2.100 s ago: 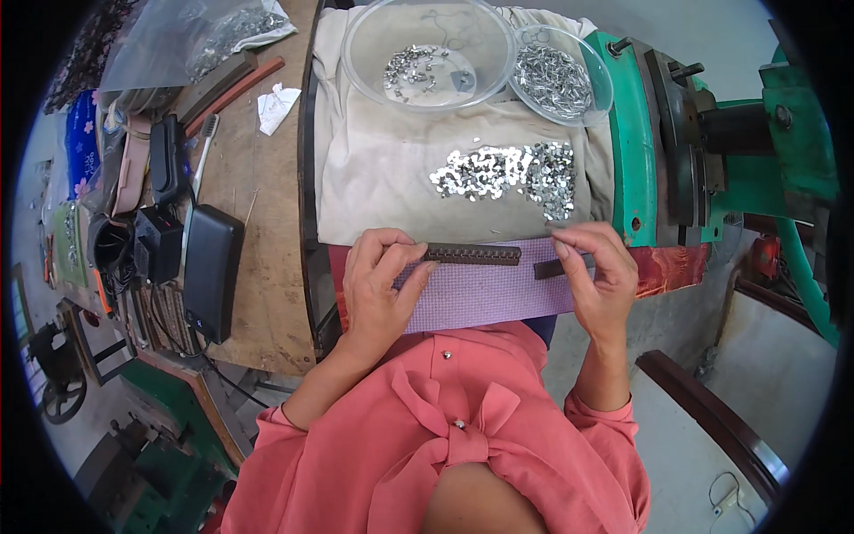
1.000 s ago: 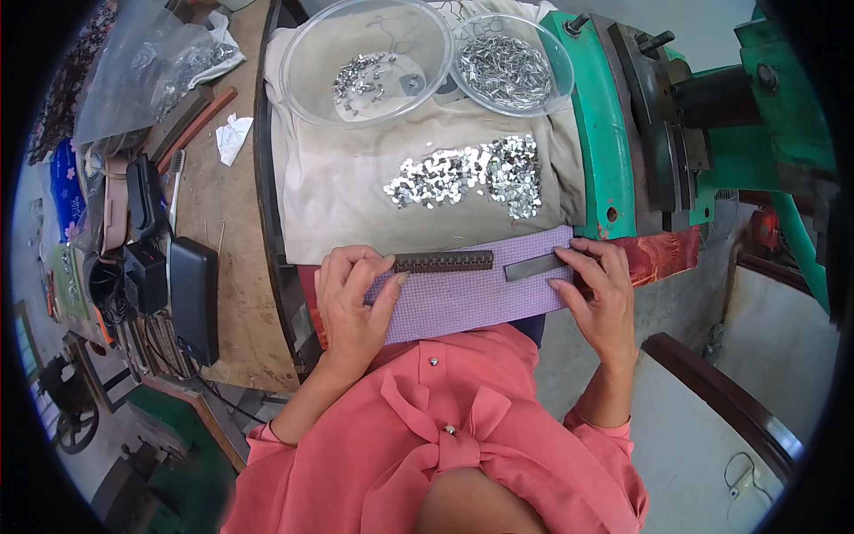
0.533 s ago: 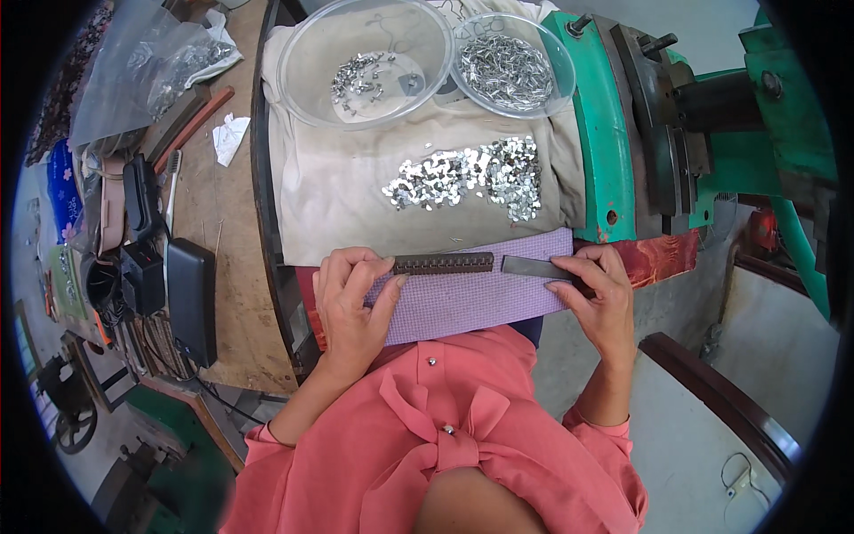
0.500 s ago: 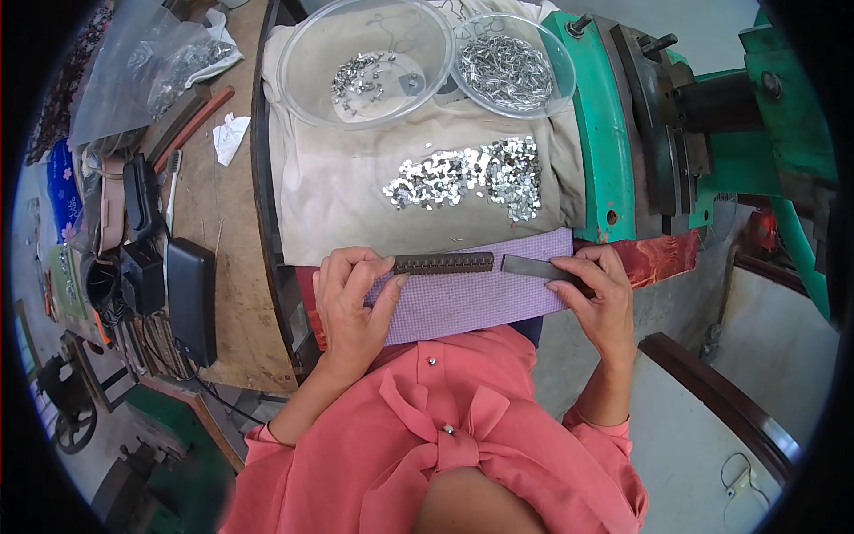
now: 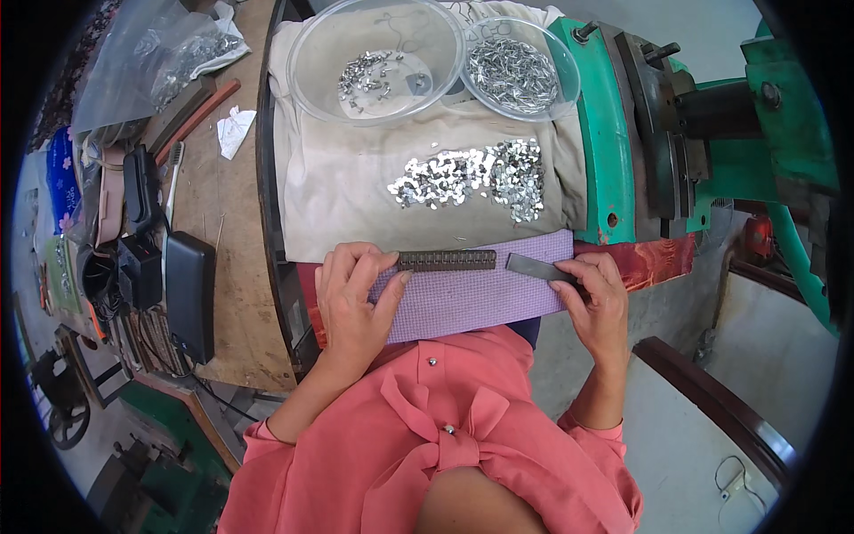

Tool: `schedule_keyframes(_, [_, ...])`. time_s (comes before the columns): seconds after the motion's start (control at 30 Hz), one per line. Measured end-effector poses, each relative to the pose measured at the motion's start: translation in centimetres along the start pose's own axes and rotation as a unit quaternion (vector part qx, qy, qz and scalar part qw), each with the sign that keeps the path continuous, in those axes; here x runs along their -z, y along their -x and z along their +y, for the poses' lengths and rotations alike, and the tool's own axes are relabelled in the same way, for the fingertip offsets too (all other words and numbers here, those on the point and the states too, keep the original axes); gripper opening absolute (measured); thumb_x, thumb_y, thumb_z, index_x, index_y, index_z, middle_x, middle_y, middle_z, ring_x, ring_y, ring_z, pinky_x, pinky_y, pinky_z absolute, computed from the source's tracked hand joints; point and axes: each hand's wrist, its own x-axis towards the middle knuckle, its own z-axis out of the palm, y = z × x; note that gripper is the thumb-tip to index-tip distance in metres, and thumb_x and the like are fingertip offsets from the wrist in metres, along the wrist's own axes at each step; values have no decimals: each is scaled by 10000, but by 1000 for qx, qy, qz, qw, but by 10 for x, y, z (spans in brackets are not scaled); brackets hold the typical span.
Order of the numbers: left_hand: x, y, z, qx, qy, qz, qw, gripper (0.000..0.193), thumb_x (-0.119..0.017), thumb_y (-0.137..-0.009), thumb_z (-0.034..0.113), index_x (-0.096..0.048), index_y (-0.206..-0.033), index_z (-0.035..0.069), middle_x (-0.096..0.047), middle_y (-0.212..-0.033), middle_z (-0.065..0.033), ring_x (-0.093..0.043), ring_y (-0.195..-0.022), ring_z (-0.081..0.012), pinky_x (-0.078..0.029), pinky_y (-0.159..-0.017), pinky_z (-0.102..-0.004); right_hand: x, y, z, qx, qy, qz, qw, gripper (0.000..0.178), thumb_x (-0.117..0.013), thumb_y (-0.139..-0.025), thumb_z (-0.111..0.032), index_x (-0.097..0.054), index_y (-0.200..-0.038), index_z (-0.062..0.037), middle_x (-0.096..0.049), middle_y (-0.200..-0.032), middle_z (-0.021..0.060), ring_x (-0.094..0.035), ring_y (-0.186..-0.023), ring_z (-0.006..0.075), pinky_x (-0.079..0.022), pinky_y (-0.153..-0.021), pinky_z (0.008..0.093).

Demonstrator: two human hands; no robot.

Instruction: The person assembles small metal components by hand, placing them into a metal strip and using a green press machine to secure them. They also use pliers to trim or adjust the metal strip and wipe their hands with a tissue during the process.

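Observation:
My left hand point(image 5: 354, 301) lies on a purple checked cloth point(image 5: 476, 301), its fingertips pressing the left end of a dark notched bar point(image 5: 447, 260). My right hand point(image 5: 598, 301) grips a flat grey metal strip point(image 5: 538, 267) whose tip points at the bar's right end, a small gap between them. Just beyond, a heap of small shiny metal pieces point(image 5: 471, 176) is spread on a beige cloth point(image 5: 329, 187).
Two clear round bowls with metal pieces stand at the back: a large one point(image 5: 378, 60) and a smaller one point(image 5: 519, 69). A green machine point(image 5: 703, 133) stands to the right. Black cases point(image 5: 189, 294), tools and plastic bags point(image 5: 147, 62) crowd the wooden bench on the left.
My right hand has drawn the metal strip slightly to the right, away from the bar. The left hand stays on the bar's left end.

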Motion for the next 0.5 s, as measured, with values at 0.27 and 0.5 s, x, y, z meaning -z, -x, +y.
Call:
schedule_keyframes(0.27, [7, -6, 4, 8, -13, -30, 999, 261, -773, -769, 84, -655, -998, 38, -591, -1010, -106, -565, -941, -274, -433, -819, -376, -2, -1, -25, -23, -64, 20, 997, 294, -798, -745, -24, -688, -1018, -23, -606, -941, 104, -599, -828, 261, -492, -669, 359])
schedule_keyframes(0.5, [11, -7, -1, 52, 96, -33, 994, 141, -675, -901, 89, -607, -1010, 30, -566, -1021, -114, -568, -802, -224, -468, -695, -321, -31, -37, -53, 145, -36, 3, 989, 321, -793, -725, -20, -682, -1026, -35, -603, -956, 111, -593, -845, 296, -489, -699, 381])
